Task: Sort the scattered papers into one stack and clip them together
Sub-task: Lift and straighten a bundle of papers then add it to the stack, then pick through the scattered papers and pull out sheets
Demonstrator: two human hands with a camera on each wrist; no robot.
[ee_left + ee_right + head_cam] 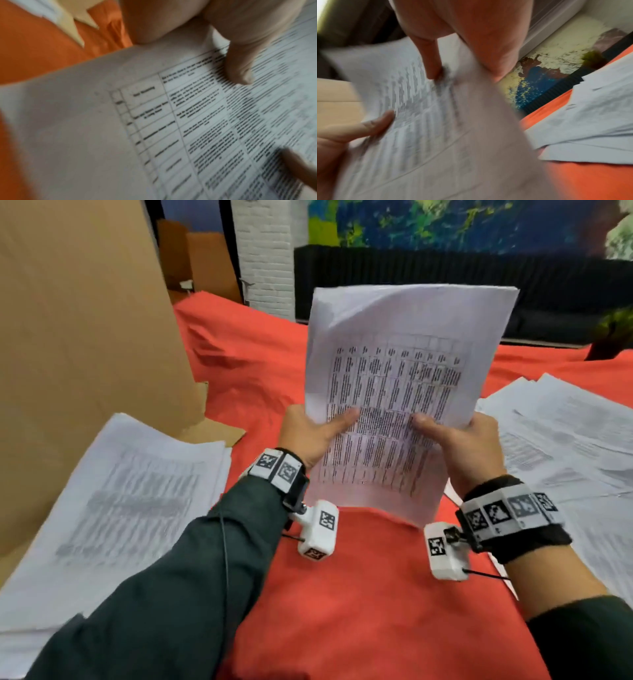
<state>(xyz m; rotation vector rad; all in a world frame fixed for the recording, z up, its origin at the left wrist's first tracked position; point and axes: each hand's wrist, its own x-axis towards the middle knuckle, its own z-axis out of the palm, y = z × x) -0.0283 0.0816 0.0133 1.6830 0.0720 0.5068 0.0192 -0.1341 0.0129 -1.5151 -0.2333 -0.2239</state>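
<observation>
Item: sheaf of white printed paper sheets with ruled tables (394, 392), upright, lifted clear of the red cloth table cover (359, 594). Left hand (310, 436) pinches its left edge, thumb on the front face; right hand (462, 440) pinches its right edge likewise. Left of the left hand: loose pile of white printed sheets (113, 508), beside a brown cardboard panel (75, 320). Right of the right hand: spread white printed sheets (575, 440).

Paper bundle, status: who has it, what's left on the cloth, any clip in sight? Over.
Left hand and right hand both grip the paper bundle, held upright over the red cloth. Loose papers right, paper pile left. No clip visible.
</observation>
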